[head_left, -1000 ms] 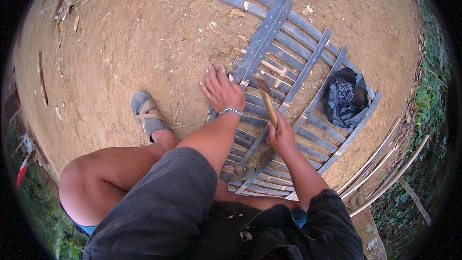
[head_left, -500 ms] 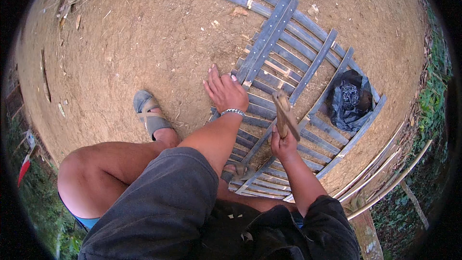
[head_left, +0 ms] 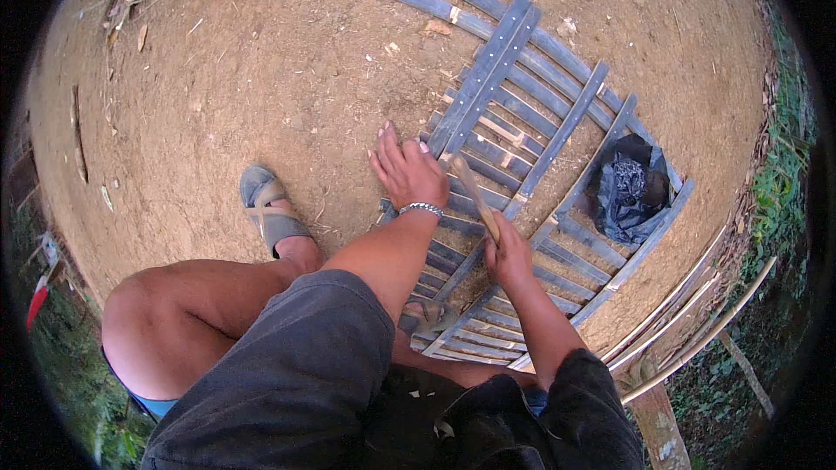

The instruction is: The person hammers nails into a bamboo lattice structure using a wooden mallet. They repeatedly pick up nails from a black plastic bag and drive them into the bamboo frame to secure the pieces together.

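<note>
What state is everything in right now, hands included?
Left hand: fingers spread, at the lower end of the paired slats
Right hand: closed around the wooden tool
Wooden tool: held, tip near the left hand; contact unclear
Paired slats: side by side, dotted with pale fastener heads
Slatted frame: lying on the dirt
Black plastic bag: open, shiny bits inside
Chain bracelet: worn, left wrist
Left sandal: worn, strapped

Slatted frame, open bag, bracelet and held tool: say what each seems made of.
Slatted frame: probably bamboo or wood; dull blue-grey, pale raw patches showing.
Open bag: likely thin plastic; black, crinkled, slightly glossy.
Bracelet: apparently metal; silver-coloured, shiny links.
Held tool: visible part looks like wood, brown and matt; the rest is unclear.
</note>
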A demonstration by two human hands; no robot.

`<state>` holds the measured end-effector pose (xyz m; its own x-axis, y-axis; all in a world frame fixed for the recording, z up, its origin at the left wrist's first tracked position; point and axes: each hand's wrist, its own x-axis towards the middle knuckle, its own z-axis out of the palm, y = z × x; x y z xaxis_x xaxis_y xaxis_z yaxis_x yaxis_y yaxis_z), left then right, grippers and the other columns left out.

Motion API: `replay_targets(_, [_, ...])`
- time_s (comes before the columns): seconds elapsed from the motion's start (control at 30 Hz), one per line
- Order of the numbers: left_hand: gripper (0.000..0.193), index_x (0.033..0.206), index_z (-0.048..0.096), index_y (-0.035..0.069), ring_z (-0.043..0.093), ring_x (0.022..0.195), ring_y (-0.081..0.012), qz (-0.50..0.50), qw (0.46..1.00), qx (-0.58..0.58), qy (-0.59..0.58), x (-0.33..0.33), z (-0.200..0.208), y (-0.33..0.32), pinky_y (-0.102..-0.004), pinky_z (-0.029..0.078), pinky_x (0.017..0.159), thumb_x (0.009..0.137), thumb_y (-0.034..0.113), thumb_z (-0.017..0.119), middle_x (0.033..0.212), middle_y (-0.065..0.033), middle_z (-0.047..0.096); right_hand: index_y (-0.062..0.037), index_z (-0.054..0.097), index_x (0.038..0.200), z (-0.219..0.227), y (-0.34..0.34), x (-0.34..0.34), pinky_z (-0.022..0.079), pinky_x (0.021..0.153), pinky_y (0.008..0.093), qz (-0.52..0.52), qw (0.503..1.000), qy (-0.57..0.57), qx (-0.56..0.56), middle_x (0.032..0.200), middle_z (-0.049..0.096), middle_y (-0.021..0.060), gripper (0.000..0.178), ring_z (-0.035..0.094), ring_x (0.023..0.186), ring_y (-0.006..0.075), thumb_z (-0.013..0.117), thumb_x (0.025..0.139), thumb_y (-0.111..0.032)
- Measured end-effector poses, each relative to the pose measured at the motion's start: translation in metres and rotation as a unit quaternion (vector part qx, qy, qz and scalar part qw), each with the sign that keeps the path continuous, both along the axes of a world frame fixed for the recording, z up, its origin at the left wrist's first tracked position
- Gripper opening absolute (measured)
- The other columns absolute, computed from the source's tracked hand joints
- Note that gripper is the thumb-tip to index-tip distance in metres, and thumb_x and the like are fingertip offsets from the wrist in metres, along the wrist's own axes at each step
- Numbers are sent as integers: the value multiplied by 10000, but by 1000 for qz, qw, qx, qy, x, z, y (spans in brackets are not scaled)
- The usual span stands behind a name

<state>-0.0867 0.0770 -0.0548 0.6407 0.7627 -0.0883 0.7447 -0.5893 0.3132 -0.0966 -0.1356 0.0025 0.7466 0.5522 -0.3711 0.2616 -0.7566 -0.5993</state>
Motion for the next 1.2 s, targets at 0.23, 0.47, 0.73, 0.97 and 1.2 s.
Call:
replay_targets(0.23, [210, 1111, 589, 45, 347, 1452, -383, -3, 1000, 3, -12, -4, 0, 0, -598, 208, 1200, 973, 190, 525, 1527, -224, 401, -89, 484, 1418, 6, 7, 3, 547, 818, 494, -9, 999, 28, -40, 1120, 664, 232, 635, 665, 943, 433, 662, 815, 1])
replay_targets(0.47, [199, 1101, 578, 42, 338, 1455, -390, 0, 1000, -5, -23, -4, -1, 1, -602, 210, 1194, 961, 180, 542, 1524, -228, 401, -120, 491, 1422, 11, -10, -4, 525, 741, 506, 34, 987, -84, 135, 1011, 653, 190, 715, 649, 844, 427, 701, 752, 14])
replay_targets(0.73, [192, 1087, 583, 29, 332, 1466, -384, 3, 1000, -15, -6, -3, 0, -1, -590, 188, 1216, 951, 165, 568, 1534, -225, 394, -126, 509, 1394, -1, 0, 25, 511, 756, 509, 36, 999, -27, 28, 984, 639, 184, 660, 630, 897, 415, 685, 767, -19])
replay_targets(0.97, [184, 1073, 582, 34, 345, 1459, -380, 3, 1000, -19, -8, -3, 1, 0, -590, 190, 1215, 949, 169, 577, 1528, -223, 402, -143, 473, 1431, 3, -2, 29, 520, 786, 506, 77, 994, 5, -76, 999, 641, 179, 707, 635, 906, 416, 691, 771, -18])
replay_targets(1.2, [188, 1081, 585, 35, 335, 1465, -382, -5, 1000, -10, -19, -9, -3, -1, -599, 187, 1209, 946, 166, 576, 1528, -211, 407, -133, 483, 1416, 2, -13, 20, 533, 762, 502, 89, 995, -11, -48, 1002, 642, 181, 711, 641, 902, 428, 693, 753, 18])
